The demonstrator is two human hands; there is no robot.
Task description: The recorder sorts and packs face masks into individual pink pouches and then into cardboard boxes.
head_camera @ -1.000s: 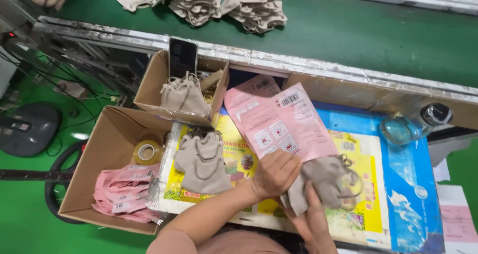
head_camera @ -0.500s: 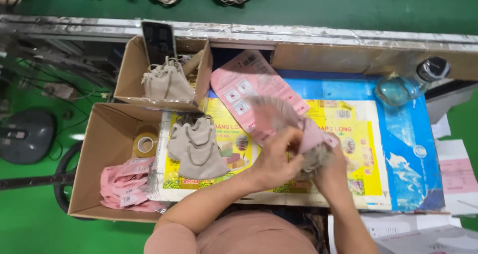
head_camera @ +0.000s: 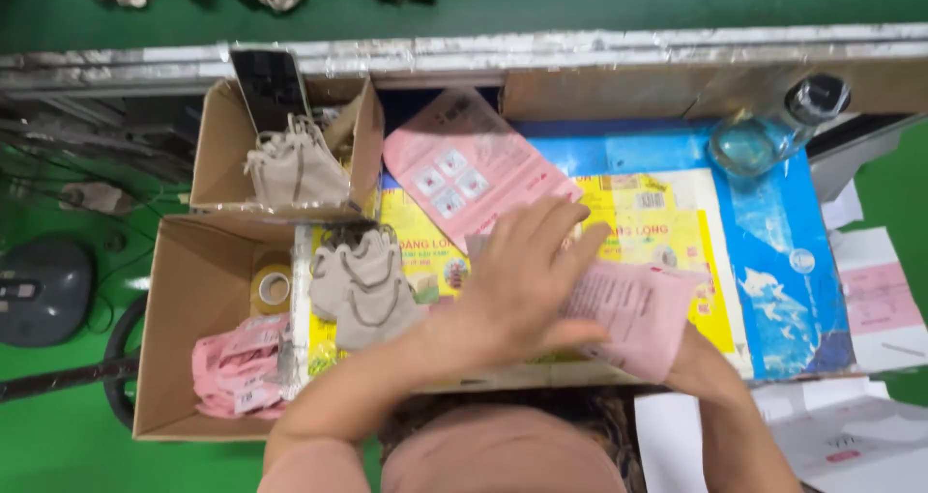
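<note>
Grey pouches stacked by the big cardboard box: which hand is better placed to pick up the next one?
Probably the left. The left hand lies spread on the pink packet, right beside the grey pouches. The right hand is mostly hidden under that packet, on its far side from the pouches.

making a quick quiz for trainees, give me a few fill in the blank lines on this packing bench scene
1. The left hand lies spread over a flat packet coloured ____.
2. The roll of tape sits inside the large ____ box.
3. The grey drawstring pouches lie to the ____ of the left hand.
4. The clear bottle has a ____ cap.

Missing words: pink; cardboard; left; black
</note>
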